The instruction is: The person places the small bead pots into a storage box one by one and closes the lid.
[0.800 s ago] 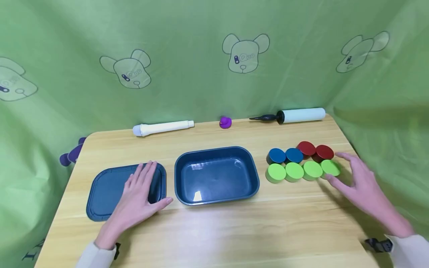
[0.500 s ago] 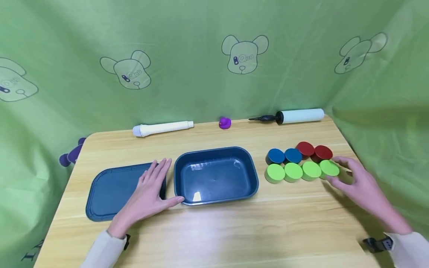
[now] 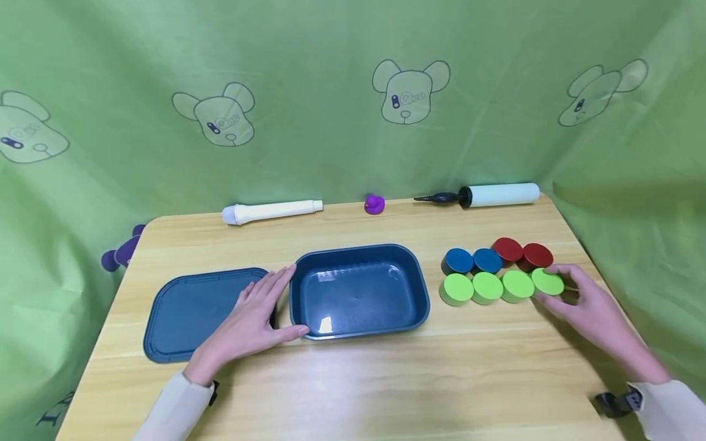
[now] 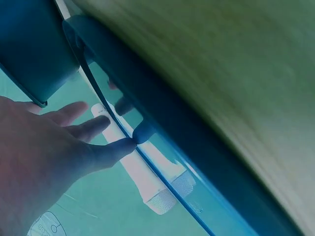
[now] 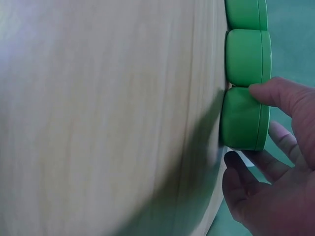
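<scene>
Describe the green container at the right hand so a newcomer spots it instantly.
On the wooden table, right of the open blue bin, sits a cluster of round containers. Its near row is four light green ones; take the rightmost green container. Unlike its neighbours, it sits between the thumb and fingers of the right hand.

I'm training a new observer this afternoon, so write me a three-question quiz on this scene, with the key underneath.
1. How many green cylinders show in the head view?
2. True or false: the purple duck sits between the white microphone and the hand pump.
3. Which cylinder does the right hand touch?
A) the leftmost blue cylinder
B) the rightmost green cylinder
C) the leftmost green cylinder

Key: 1. Four. 2. True. 3. B.
</scene>
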Motion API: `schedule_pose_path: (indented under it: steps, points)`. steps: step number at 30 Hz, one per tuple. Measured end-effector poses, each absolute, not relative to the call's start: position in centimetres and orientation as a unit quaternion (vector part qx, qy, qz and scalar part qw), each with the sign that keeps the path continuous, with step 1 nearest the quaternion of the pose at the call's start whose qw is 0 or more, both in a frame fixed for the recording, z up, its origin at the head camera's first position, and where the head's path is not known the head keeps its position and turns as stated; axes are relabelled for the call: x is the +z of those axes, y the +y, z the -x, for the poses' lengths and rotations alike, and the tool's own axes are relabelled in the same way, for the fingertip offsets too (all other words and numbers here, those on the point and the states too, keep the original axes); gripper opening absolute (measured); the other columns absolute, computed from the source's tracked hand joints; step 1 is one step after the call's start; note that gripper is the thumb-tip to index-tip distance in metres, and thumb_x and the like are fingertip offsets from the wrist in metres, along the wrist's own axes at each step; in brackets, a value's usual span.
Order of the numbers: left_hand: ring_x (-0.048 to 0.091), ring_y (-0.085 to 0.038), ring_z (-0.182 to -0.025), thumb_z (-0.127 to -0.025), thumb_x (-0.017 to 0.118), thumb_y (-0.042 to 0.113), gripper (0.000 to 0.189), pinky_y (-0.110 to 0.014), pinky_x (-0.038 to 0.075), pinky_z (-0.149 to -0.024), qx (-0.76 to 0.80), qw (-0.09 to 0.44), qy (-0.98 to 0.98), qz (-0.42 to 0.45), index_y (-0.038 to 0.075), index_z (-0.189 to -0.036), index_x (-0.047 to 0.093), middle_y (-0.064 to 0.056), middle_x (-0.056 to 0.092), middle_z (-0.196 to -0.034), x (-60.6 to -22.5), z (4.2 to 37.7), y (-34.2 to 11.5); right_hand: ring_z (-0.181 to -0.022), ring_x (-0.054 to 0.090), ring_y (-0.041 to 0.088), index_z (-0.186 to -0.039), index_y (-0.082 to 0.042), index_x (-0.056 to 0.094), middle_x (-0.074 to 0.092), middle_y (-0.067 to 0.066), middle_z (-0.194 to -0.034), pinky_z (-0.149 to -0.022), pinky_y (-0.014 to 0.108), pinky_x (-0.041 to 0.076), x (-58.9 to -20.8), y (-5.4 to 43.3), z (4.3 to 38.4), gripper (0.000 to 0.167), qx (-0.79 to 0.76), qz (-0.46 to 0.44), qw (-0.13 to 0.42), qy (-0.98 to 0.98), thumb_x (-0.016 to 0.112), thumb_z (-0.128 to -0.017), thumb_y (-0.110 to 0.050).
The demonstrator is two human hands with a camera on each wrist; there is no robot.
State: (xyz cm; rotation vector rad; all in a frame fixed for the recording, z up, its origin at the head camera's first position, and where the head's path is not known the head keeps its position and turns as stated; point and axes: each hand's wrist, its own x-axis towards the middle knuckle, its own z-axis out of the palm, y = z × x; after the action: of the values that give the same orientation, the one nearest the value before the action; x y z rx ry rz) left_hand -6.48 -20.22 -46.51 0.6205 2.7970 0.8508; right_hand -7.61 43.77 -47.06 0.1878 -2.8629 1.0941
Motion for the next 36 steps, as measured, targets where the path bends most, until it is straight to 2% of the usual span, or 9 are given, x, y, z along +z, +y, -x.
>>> schedule_pose_path:
  steps: [4, 10, 16, 18, 21, 24, 28, 31, 36]
  points:
    - [0.025, -0.036, -0.163, -0.090, 0.070, 0.082, 0.117, -0.072, 0.009, -0.126, 0.284, 0.079, 0.932, -0.213, 0.037, -0.177, 0.006, -0.003, 0.026, -0.178, -46.5, 6.5, -20.2, -0.106, 0.049, -0.017, -0.141, 0.005, 0.057, 0.057, 0.019, -0.137, -0.084, 0.002, 0.044, -46.9, 43.8, 7.5, 0.053, 0.350, -0.051, 0.039, -0.935, 0.084, -0.097, -0.007]
    - [0.025, -0.033, -0.163, -0.091, 0.071, 0.080, 0.117, -0.069, 0.007, -0.127, 0.295, 0.081, 0.927, -0.216, 0.036, -0.177, 0.004, -0.002, 0.025, -0.178, -46.7, 6.6, -20.3, -0.107, 0.046, -0.015, -0.144, 0.005, 0.056, 0.057, 0.023, -0.138, -0.084, 0.000, 0.040, -46.2, 43.6, 6.9, 0.058, 0.336, -0.020, 0.050, -0.940, 0.085, -0.097, -0.011]
    - [0.024, -0.031, -0.164, -0.091, 0.072, 0.078, 0.118, -0.068, 0.005, -0.128, 0.307, 0.093, 0.921, -0.222, 0.036, -0.177, 0.003, -0.002, 0.023, -0.179, -46.7, 6.7, -20.4, -0.107, 0.043, -0.015, -0.148, 0.001, 0.054, 0.059, 0.020, -0.138, -0.083, 0.000, 0.036, -45.1, 42.7, 6.0, 0.064, 0.330, 0.024, 0.064, -0.942, 0.086, -0.098, -0.025]
    - [0.023, -0.031, -0.164, -0.092, 0.072, 0.078, 0.118, -0.067, 0.004, -0.128, 0.308, 0.096, 0.920, -0.223, 0.037, -0.177, 0.002, -0.002, 0.023, -0.179, -46.6, 6.8, -20.4, -0.107, 0.044, -0.014, -0.149, -0.002, 0.054, 0.058, 0.017, -0.138, -0.084, 0.004, 0.037, -44.4, 42.2, 5.8, 0.066, 0.327, 0.038, 0.064, -0.942, 0.086, -0.098, -0.031]
    - [0.023, -0.031, -0.164, -0.092, 0.072, 0.078, 0.117, -0.067, 0.004, -0.128, 0.310, 0.097, 0.919, -0.223, 0.037, -0.177, 0.002, -0.002, 0.023, -0.179, -46.7, 6.8, -20.4, -0.110, 0.047, -0.004, -0.152, -0.006, 0.054, 0.057, 0.014, -0.140, -0.085, 0.014, 0.036, -43.4, 41.1, 5.4, 0.068, 0.321, 0.053, 0.066, -0.943, 0.086, -0.098, -0.035]
    - [0.023, -0.029, -0.164, -0.092, 0.071, 0.078, 0.117, -0.066, 0.004, -0.128, 0.310, 0.096, 0.920, -0.220, 0.039, -0.177, 0.002, -0.001, 0.024, -0.179, -46.8, 6.8, -20.4, -0.113, 0.047, 0.002, -0.152, -0.009, 0.056, 0.057, 0.007, -0.139, -0.086, 0.022, 0.033, -42.7, 39.9, 5.1, 0.068, 0.320, 0.053, 0.075, -0.943, 0.086, -0.098, -0.035]
    - [0.024, -0.028, -0.164, -0.092, 0.071, 0.078, 0.116, -0.064, 0.003, -0.129, 0.309, 0.098, 0.921, -0.217, 0.039, -0.177, 0.002, -0.001, 0.024, -0.179, -46.9, 6.8, -20.3, -0.111, 0.045, -0.006, -0.149, -0.008, 0.058, 0.059, 0.005, -0.139, -0.086, 0.025, 0.034, -42.0, 38.5, 5.1, 0.064, 0.326, 0.034, 0.094, -0.940, 0.088, -0.097, -0.028]
    - [0.024, -0.027, -0.164, -0.092, 0.070, 0.079, 0.116, -0.063, 0.004, -0.130, 0.306, 0.101, 0.922, -0.216, 0.039, -0.177, 0.002, -0.001, 0.023, -0.179, -46.8, 6.8, -20.3, -0.112, 0.045, -0.007, -0.148, -0.007, 0.059, 0.059, 0.006, -0.141, -0.087, 0.022, 0.034, -41.6, 37.3, 5.3, 0.061, 0.336, 0.018, 0.109, -0.935, 0.088, -0.096, -0.023]
    - [0.022, -0.027, -0.164, -0.092, 0.069, 0.080, 0.117, -0.058, 0.007, -0.131, 0.304, 0.105, 0.922, -0.216, 0.038, -0.177, 0.000, 0.001, 0.022, -0.179, -46.8, 6.8, -20.4, -0.115, 0.047, -0.004, -0.145, -0.003, 0.061, 0.060, 0.001, -0.142, -0.092, 0.013, 0.033, -41.0, 35.1, 5.7, 0.058, 0.352, -0.015, 0.139, -0.926, 0.088, -0.095, -0.015]
